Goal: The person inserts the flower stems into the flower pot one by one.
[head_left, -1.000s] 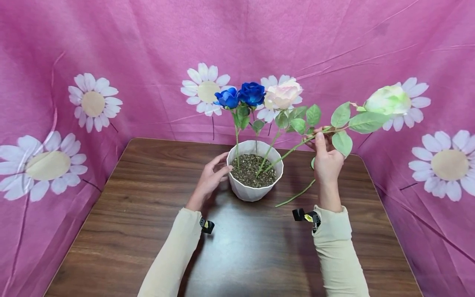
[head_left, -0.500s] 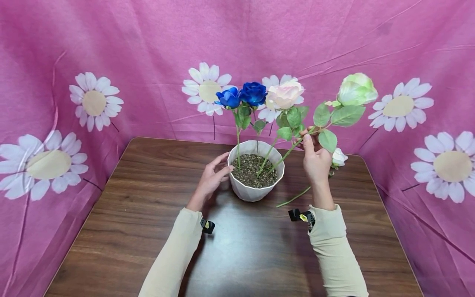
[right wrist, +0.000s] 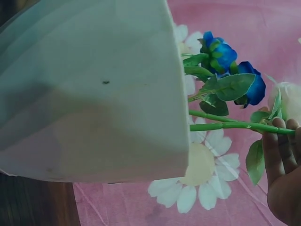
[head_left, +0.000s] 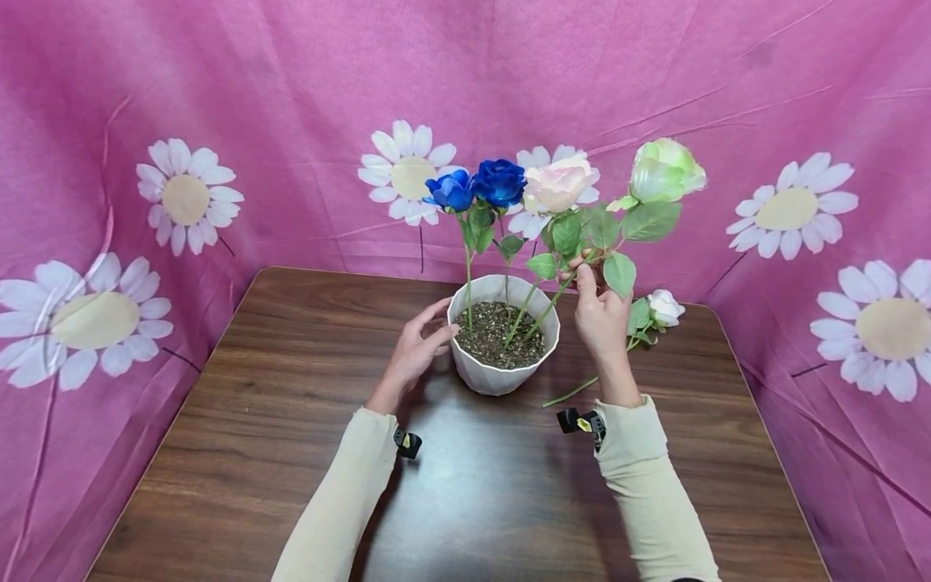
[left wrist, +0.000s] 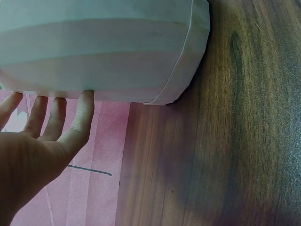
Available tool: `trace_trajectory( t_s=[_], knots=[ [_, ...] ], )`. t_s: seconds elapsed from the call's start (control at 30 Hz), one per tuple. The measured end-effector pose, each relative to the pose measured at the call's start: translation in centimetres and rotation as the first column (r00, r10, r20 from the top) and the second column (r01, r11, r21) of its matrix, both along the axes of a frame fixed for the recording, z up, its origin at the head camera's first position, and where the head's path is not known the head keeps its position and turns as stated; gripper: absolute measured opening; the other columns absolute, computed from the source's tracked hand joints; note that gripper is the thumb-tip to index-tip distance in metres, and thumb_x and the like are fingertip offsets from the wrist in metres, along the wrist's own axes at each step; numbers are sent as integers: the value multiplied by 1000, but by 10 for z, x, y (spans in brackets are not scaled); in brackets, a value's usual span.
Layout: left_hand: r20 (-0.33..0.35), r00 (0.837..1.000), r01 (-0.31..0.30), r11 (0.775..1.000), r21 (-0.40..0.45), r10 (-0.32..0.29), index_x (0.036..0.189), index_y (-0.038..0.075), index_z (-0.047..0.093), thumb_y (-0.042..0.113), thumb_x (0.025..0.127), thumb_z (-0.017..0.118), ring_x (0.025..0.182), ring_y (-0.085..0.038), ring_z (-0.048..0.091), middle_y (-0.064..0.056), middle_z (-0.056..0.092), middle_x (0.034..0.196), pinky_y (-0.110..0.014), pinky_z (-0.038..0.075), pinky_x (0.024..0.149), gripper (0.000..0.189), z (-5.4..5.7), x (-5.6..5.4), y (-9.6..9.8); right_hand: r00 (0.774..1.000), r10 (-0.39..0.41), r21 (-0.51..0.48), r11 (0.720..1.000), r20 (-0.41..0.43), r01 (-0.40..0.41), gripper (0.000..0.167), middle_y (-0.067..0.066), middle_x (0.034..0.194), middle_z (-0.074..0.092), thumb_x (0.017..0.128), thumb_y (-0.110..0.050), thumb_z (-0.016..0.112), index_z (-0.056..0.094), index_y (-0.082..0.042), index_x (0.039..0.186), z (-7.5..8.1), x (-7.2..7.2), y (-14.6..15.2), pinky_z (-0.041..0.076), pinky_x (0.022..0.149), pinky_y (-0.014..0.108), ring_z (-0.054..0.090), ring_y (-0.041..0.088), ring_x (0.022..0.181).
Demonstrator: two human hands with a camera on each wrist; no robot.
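A white faceted flowerpot (head_left: 496, 381) filled with dark soil (head_left: 493, 349) stands on the table. Against its left side rests my left hand (head_left: 413, 354), its fingertips touching the outer wall in the left wrist view. With thumb and fingers, my right hand (head_left: 604, 322) pinches the stem of a green-white rose (head_left: 663, 173), to the right of the pot. That stem slants down into the soil. Two blue roses (head_left: 499, 183) and a pale pink rose (head_left: 560, 184) stand in the same pot. The blooms of both blue roses (right wrist: 254, 84) also show in the right wrist view.
On the wooden table (head_left: 254, 404), a white rose (head_left: 665, 308) lies to the right, partly behind my right forearm. Its stem end points toward the pot. Pink cloth (head_left: 291, 97) printed with large daisies hangs around the table's back and sides.
My right hand has moved left toward the pot, tilting the green-white rose from leaning far right to more upright. The white rose behind it has come into sight. My left hand stays put.
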State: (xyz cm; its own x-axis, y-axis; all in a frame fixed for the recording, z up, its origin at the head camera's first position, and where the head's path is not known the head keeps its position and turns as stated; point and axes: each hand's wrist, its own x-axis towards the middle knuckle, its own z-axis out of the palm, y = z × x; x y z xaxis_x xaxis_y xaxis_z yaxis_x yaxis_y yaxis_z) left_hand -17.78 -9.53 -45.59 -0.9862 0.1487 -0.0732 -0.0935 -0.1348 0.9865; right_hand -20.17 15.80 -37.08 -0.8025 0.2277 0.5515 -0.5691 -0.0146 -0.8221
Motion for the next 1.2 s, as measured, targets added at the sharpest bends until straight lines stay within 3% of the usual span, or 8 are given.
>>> trace_trajectory(
  t_s=[0.17,0.3,0.5,0.7,0.8,1.0,1.1,1.2],
  knots=[
    [-14,1000,-11,1000,10,11,151,5,46,4,98,62,122,-43,56,-28,51,142,-47,58,93,56,-2,0,-1,1000,-16,81,997,25,14,13,10,96,66,101,5,53,59,13,110,-2,-1,-2,57,87,26,69,17,84],
    [-32,999,-12,1000,17,13,150,5,48,4,97,63,122,-44,57,-26,53,141,-51,56,95,55,-1,1,-2,999,-32,161,987,13,29,17,18,95,68,101,3,53,59,17,109,-3,-1,-4,55,88,26,70,15,85],
    [-42,999,-22,1000,18,23,150,5,48,3,96,63,117,-35,59,-24,54,139,-56,54,96,56,-2,0,-3,993,-111,308,944,-35,117,19,26,96,69,100,2,56,61,15,112,-6,-3,-10,50,73,16,64,3,87],
    [-44,999,-21,1000,14,21,150,5,48,3,97,62,115,-33,60,-24,54,140,-57,54,96,55,0,1,-3,980,-139,378,908,-140,182,14,27,95,67,97,7,57,61,16,107,-7,-4,-14,49,81,20,63,23,86],
    [-43,999,-24,1000,-1,24,150,5,49,4,97,62,116,-36,60,-25,55,139,-57,54,96,55,0,0,-3,974,-128,376,907,-188,191,12,28,95,65,96,9,57,59,16,106,-9,-6,-16,51,80,20,63,32,84],
    [-28,999,-37,999,-21,36,150,6,49,4,96,62,115,-38,60,-28,54,135,-54,56,94,55,0,1,-3,973,-33,353,929,-230,115,10,28,90,65,95,14,55,57,17,105,-18,-11,-21,55,78,17,64,30,78],
    [-25,999,-26,999,-22,25,150,5,49,4,96,62,115,-38,60,-29,54,135,-52,56,94,55,0,1,-1,964,-30,377,917,-263,131,12,26,89,66,94,15,56,58,16,106,-21,-13,-23,54,75,16,64,29,77],
    [-27,999,-17,999,-28,16,150,6,48,5,96,63,114,-38,60,-29,54,135,-51,57,93,56,0,0,1,950,-72,424,883,-302,201,15,24,90,65,93,15,59,59,14,108,-23,-13,-24,49,70,16,62,30,74]
  ],
)
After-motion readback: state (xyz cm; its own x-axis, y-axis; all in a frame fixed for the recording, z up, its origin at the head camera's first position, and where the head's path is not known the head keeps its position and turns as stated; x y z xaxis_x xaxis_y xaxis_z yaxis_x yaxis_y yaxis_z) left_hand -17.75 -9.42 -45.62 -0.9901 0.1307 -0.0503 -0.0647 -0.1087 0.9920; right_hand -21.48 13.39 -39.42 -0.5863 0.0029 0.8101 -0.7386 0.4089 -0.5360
